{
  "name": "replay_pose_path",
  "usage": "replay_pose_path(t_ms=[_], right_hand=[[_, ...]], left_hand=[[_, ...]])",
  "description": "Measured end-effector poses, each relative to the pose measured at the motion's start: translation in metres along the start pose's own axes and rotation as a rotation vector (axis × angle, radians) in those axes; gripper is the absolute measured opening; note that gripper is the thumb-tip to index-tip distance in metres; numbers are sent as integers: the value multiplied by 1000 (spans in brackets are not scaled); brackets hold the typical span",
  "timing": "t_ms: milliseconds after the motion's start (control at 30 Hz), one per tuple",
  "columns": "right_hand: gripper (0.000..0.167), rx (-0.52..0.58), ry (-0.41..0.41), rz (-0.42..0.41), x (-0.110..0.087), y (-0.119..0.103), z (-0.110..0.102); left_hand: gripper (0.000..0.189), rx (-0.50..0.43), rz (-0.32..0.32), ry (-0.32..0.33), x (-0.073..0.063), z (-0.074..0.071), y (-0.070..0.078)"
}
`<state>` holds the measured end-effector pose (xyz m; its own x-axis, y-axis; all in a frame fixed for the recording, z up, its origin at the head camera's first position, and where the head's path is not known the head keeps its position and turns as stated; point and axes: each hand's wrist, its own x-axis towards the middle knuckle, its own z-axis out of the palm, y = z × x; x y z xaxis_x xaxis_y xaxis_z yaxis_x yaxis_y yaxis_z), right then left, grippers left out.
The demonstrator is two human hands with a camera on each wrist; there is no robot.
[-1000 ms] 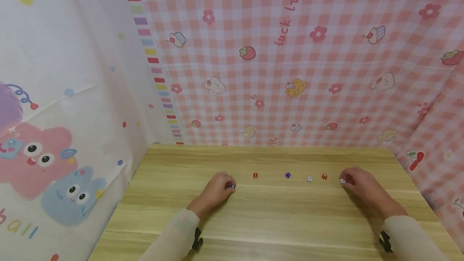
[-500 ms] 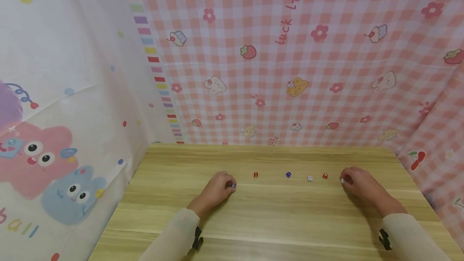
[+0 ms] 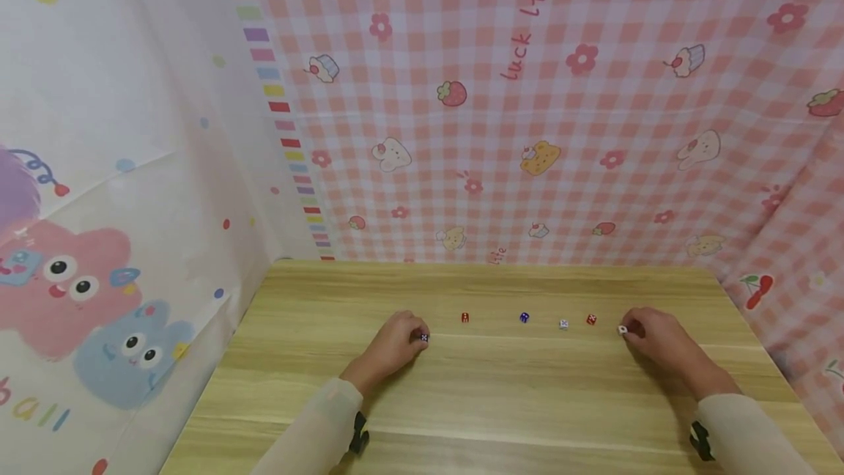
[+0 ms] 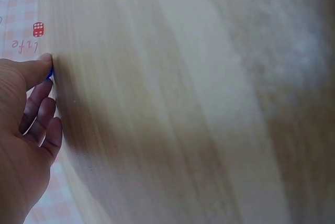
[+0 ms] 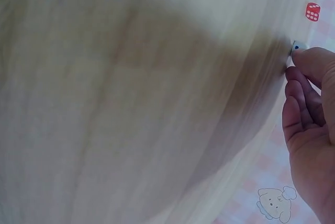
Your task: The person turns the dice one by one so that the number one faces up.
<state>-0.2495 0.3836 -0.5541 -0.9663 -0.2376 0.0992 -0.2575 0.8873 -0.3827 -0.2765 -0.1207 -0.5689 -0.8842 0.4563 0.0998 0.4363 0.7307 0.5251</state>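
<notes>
Left hand (image 3: 393,347) pinches a dark die (image 3: 424,338) and right hand (image 3: 659,339) pinches a white die (image 3: 623,329), both low on the counter (image 3: 501,402), flanking four dice. Judged step: grasping; next, a clean lift.

The desk (image 3: 501,402) is bare wood from its near edge up to your hands, so you can pass freely there. A row of dice crosses the middle: a dark die (image 3: 424,338) at your left hand (image 3: 389,349), then a red die (image 3: 464,317), a blue die (image 3: 524,317), a pale die (image 3: 563,324), a second red die (image 3: 591,319) and a white die (image 3: 623,329) at your right hand (image 3: 659,339). The gaps between dice are narrow. Behind the row, a free strip runs to the far edge, where the checked cloth (image 3: 527,130) stands upright. Cloth also closes the left and right edges.
</notes>
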Motion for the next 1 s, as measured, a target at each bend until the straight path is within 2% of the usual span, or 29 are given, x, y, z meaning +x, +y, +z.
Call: replay_pose_path(t_ms=[267,467,667,1000], right_hand=[[16,52,10,10,-2,0,3],[9,21,6,-27,0,0,3],[8,22,17,-26,0,-2,5],[9,57,57,-27,0,-22,9]], left_hand=[[5,2,8,2,0,0,0],[4,-3,9,0,0,0,0],[4,-4,4,-4,0,1,-1],[4,-23,5,-14,1,-1,-2]])
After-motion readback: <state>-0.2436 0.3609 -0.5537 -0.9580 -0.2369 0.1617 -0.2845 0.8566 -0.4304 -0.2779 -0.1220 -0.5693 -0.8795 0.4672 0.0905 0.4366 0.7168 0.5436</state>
